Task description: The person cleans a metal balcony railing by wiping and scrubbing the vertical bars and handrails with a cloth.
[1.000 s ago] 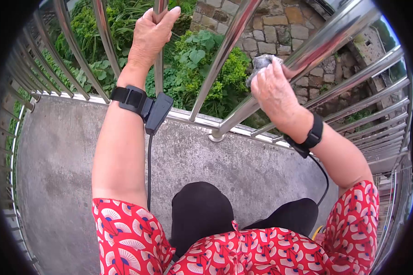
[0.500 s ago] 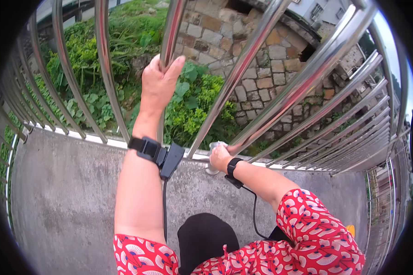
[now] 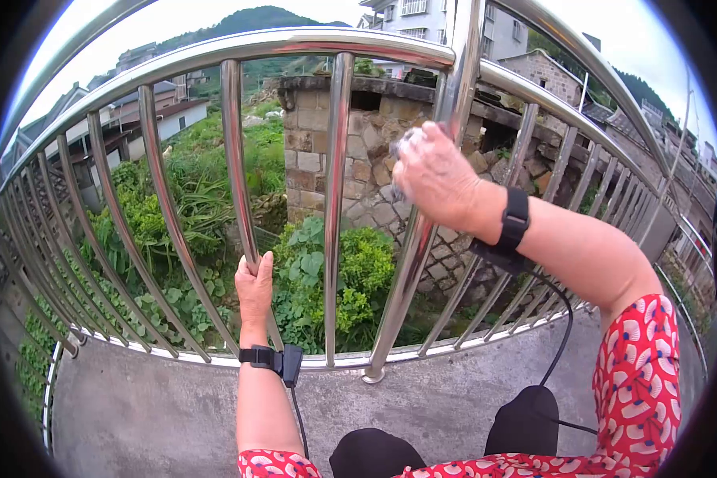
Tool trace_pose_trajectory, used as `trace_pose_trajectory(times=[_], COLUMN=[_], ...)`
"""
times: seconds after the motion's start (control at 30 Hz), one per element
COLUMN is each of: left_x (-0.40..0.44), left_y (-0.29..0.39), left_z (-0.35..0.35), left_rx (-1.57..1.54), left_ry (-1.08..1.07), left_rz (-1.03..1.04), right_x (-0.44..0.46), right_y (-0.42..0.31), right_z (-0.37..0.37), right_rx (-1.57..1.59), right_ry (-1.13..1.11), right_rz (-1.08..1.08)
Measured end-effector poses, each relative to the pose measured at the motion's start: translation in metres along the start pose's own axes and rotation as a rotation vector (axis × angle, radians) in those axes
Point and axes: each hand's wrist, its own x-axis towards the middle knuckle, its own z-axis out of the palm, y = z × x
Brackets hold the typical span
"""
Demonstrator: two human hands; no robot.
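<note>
My left hand [image 3: 254,293] is closed around a slim upright bar [image 3: 237,159] of the shiny metal railing, low on its length. Higher up and to the right, my right hand [image 3: 439,177] is closed on a crumpled whitish-grey cloth [image 3: 404,151]. It presses the cloth against the thick railing post [image 3: 410,267], just below the top rail [image 3: 295,40]. The fingertips on the far side of the post are partly hidden. Each wrist wears a black strap with a small cabled box.
A grey concrete floor [image 3: 167,414] lies under my bent knees [image 3: 374,454]. The post's round foot [image 3: 373,375] stands at the floor's edge. Beyond the bars are green plants [image 3: 358,263], a stone wall [image 3: 304,151] and houses.
My right hand has risen with the cloth from the foot of the post to near its top. My left hand stays on a bar. The view has tilted up, showing the top rail.
</note>
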Motion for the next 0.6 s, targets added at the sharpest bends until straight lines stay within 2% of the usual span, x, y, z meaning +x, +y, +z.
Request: trace_pose_trajectory(times=[0.03,0.07,0.13,0.17,0.23,0.27,0.33,0.37,0.4,0.47,0.5,0.53,0.6], left_x=[0.004,0.005,0.003,0.003,0.004,0.004,0.004,0.004,0.004,0.004,0.004,0.003,0.001], left_y=[-0.012,-0.011,-0.010,-0.010,-0.014,-0.013,-0.011,-0.012,-0.013,-0.014,-0.014,-0.012,-0.007], left_z=[-0.003,-0.004,-0.003,-0.003,-0.004,-0.005,-0.007,-0.007,-0.006,-0.007,-0.007,-0.005,-0.004], left_rx=[0.015,0.024,0.022,0.008,-0.003,-0.014,-0.010,0.001,0.011,0.033,0.039,0.042,0.029], left_ry=[-0.021,-0.017,-0.027,-0.035,-0.041,-0.049,-0.057,-0.058,-0.058,-0.057,-0.043,-0.031,-0.049], left_rz=[0.067,0.070,0.040,0.038,0.044,0.045,0.044,0.044,0.044,0.042,0.040,0.041,0.027], right_x=[0.006,0.009,0.015,0.018,0.032,0.040,0.058,0.063,0.073,0.095,0.096,0.093,0.089], right_y=[0.021,0.037,0.053,0.052,0.042,0.037,0.026,0.024,0.017,0.002,0.004,0.007,0.012], right_z=[0.001,-0.009,-0.019,-0.018,-0.012,-0.006,0.004,0.004,0.004,0.001,-0.001,0.001,0.007], right_rx=[-0.092,-0.087,0.063,0.064,0.477,0.480,0.881,0.961,0.959,1.703,1.694,1.686,2.228], right_ry=[0.201,0.179,0.399,0.401,0.541,0.546,0.664,0.683,0.686,0.637,0.558,0.562,0.516], right_rz=[0.048,0.112,0.232,0.234,0.475,0.481,0.718,0.624,0.626,1.074,1.169,1.177,1.131])
